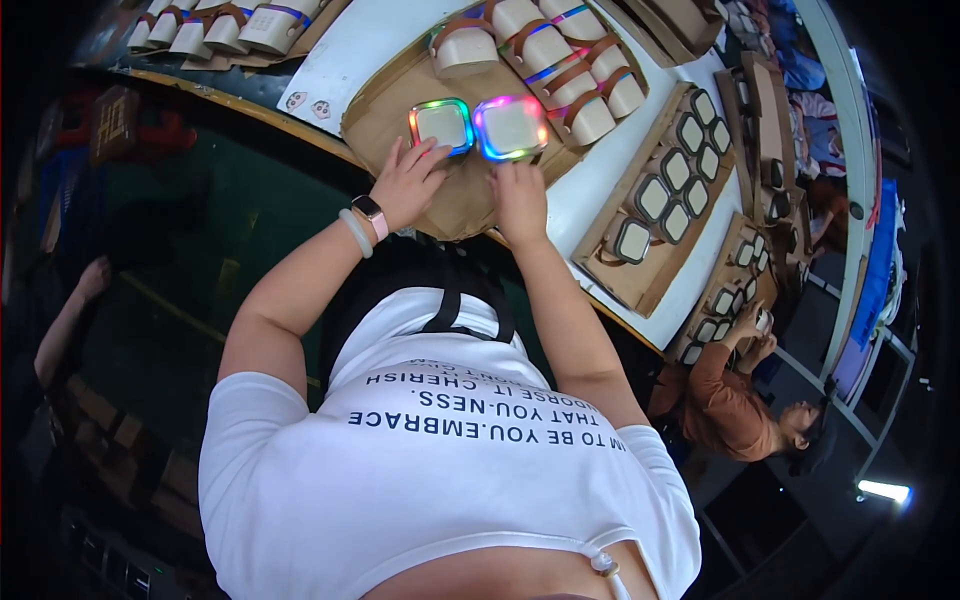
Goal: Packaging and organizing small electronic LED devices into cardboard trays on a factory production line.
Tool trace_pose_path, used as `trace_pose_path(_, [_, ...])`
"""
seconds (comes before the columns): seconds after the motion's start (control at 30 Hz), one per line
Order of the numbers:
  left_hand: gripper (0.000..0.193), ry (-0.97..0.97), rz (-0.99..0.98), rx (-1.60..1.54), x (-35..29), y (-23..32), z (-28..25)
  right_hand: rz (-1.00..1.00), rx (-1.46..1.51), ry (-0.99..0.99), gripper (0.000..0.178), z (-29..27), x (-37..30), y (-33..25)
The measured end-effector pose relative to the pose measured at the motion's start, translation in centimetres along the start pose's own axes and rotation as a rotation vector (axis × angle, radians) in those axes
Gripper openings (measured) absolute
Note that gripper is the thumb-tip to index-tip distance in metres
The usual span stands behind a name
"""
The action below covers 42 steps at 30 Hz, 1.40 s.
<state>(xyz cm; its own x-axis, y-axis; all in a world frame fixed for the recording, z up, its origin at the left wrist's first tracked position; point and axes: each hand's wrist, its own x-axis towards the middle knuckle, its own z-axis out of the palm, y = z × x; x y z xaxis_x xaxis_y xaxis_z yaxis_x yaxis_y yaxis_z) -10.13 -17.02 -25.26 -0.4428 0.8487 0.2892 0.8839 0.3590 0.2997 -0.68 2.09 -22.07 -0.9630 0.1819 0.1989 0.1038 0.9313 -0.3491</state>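
Two squarish cream devices with glowing rainbow rims, which look like small speakers, are side by side on a brown cardboard sheet (380, 115). At the left speaker (441, 126), my left hand (408, 185) has its fingers spread, and the fingertips reach its lower edge. My right hand (521, 203) has bent fingers close together at the lower edge of the right speaker (511, 128), apparently gripping it. That rim glows pink, blue and green. What lies under my right fingertips is hidden.
Several cream speakers with brown straps (560, 65) lie at the far end of the cardboard. On the right, a cardboard tray (600, 255) carries several dark-rimmed ones. More strapped units (275, 28) lie at upper left. Further right, another person (735, 395) handles similar pieces.
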Motion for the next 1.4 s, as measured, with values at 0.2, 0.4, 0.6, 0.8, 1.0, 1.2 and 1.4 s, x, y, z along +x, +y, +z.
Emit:
trace_pose_path(0.2, [0.063, 0.085, -0.317, -0.194, 1.9, -0.5, -0.7, 0.016, 0.032, -0.175, 0.045, 0.0, -4.3, 0.2])
trace_pose_path(0.4, [0.085, -0.09, -0.432, -0.037, 3.5, -2.3, 0.2, 0.729, 0.302, -0.063, 0.07, 0.2, -5.7, 0.8])
trace_pose_path(0.6, [0.085, -0.046, -0.403, -0.088, 3.9, -1.9, 0.7, 1.007, 0.635, -0.454, 0.048, 3.5, -2.9, 3.6])
trace_pose_path(0.8, [0.088, 0.011, -0.329, -0.07, 4.5, -1.5, 1.4, 0.792, 0.264, -0.329, 0.046, 3.6, -4.4, 7.6])
trace_pose_path(1.0, [0.087, 0.003, -0.433, -0.105, 5.2, -0.8, 0.1, 0.372, -0.021, -0.102, 0.072, -3.6, 1.3, 7.4])
trace_pose_path(1.2, [0.065, 0.383, -1.121, -1.269, 1.7, -1.4, 0.0, -0.394, -0.16, -0.526, 0.08, -3.2, 4.4, 6.9])
trace_pose_path(1.4, [0.06, 0.559, -1.05, -2.111, -0.6, 5.3, -7.8, -0.403, -0.187, -0.583, 0.085, -2.9, 4.7, 7.7])
